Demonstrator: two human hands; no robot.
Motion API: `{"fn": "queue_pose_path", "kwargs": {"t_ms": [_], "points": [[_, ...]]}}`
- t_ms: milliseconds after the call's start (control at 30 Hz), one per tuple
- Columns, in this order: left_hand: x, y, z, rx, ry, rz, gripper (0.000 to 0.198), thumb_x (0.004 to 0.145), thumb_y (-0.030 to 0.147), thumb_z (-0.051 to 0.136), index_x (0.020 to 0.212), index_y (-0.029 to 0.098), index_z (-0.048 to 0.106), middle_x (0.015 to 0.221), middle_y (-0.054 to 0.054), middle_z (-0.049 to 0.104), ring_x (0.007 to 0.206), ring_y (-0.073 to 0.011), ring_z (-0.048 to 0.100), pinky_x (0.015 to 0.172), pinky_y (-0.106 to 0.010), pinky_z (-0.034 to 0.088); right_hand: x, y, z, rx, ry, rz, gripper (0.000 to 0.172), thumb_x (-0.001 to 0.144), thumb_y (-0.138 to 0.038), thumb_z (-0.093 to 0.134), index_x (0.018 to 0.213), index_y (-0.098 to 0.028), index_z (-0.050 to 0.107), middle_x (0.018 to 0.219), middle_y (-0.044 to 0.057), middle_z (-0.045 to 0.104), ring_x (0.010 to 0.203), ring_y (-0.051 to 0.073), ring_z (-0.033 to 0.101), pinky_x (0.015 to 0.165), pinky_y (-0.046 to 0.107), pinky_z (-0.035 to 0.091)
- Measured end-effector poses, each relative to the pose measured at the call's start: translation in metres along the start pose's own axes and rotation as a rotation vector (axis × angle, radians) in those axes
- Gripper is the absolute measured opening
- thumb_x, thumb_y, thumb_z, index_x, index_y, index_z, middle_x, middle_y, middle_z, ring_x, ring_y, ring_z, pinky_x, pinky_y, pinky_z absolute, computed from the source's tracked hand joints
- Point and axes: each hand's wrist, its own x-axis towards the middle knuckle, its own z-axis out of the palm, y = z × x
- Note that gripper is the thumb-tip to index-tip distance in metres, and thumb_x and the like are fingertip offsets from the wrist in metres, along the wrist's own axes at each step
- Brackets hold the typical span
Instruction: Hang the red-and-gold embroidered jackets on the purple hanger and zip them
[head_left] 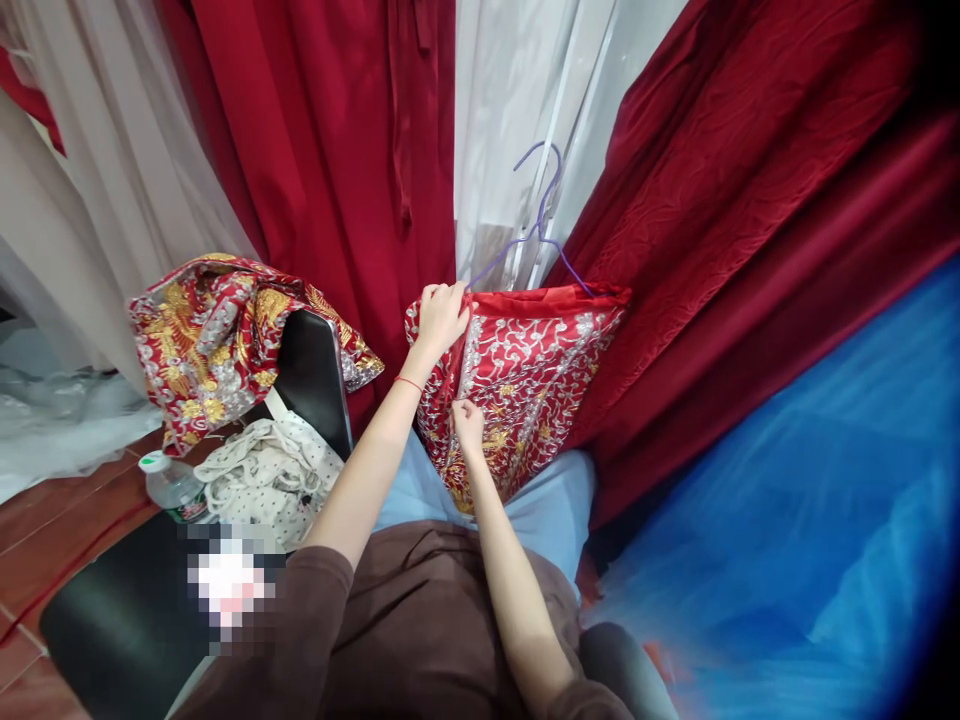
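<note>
A red skirt-like garment (525,370) with silver and gold embroidery hangs from a purple wire hanger (541,215) and rests against my lap. My left hand (442,315) is closed on the garment's upper left edge, beside the hanger's left end. Lower down, my right hand (468,422) has its fingers pinched together at the garment's side edge or opening. Whatever lies between those right fingertips is too small to make out.
At left, another embroidered red garment (214,340) drapes over a black chair back (319,370). A dotted cloth bag (274,475) and a plastic bottle (174,487) sit on the black seat (112,620). Red drapes (330,130) hang ahead; blue tulle (810,520) spreads at right.
</note>
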Motion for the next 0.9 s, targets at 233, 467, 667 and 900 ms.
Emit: {"fn": "queue_pose_path", "kwargs": {"t_ms": [233, 467, 667, 900], "points": [[-0.019, -0.002, 0.014, 0.009, 0.255, -0.432, 0.051, 0.092, 0.021, 0.047, 0.142, 0.028, 0.05, 0.152, -0.015, 0.045, 0.145, -0.0347, 0.036, 0.113, -0.059, 0.032, 0.008, -0.024, -0.029, -0.331, -0.345, -0.207, 0.021, 0.085, -0.034, 0.047, 0.068, -0.023, 0.055, 0.049, -0.005, 0.056, 0.044, 0.014, 0.053, 0.051, 0.027, 0.044], [-0.007, -0.037, 0.007, -0.073, 0.207, -0.334, 0.048, 0.101, 0.026, 0.034, 0.146, 0.029, 0.049, 0.138, -0.012, 0.055, 0.127, -0.0258, 0.056, 0.106, -0.039, 0.046, 0.064, -0.131, -0.105, -0.79, -0.04, -0.502, 0.007, 0.086, -0.019, 0.055, 0.083, -0.02, 0.061, 0.09, 0.012, 0.066, 0.088, 0.025, 0.061, 0.083, 0.044, 0.046], [-0.01, -0.038, 0.005, -0.192, 0.228, -0.362, 0.051, 0.101, 0.026, 0.038, 0.149, 0.038, 0.046, 0.134, -0.007, 0.059, 0.125, -0.0265, 0.057, 0.105, -0.044, 0.049, 0.101, -0.2, -0.173, -1.546, 0.264, -0.627, 0.056, 0.093, -0.047, 0.061, 0.123, 0.0, 0.057, 0.13, 0.033, 0.051, 0.123, 0.039, 0.045, 0.092, 0.057, 0.032], [-0.023, -0.043, 0.021, -0.43, 0.283, -0.362, 0.039, 0.099, 0.03, 0.046, 0.137, 0.031, 0.059, 0.14, -0.007, 0.056, 0.135, -0.0275, 0.05, 0.111, -0.04, 0.046, 0.109, -0.176, -0.214, -1.616, 0.09, -0.549, 0.047, 0.094, -0.051, 0.058, 0.116, -0.011, 0.066, 0.142, 0.031, 0.044, 0.132, 0.034, 0.039, 0.082, 0.044, 0.036]]}}
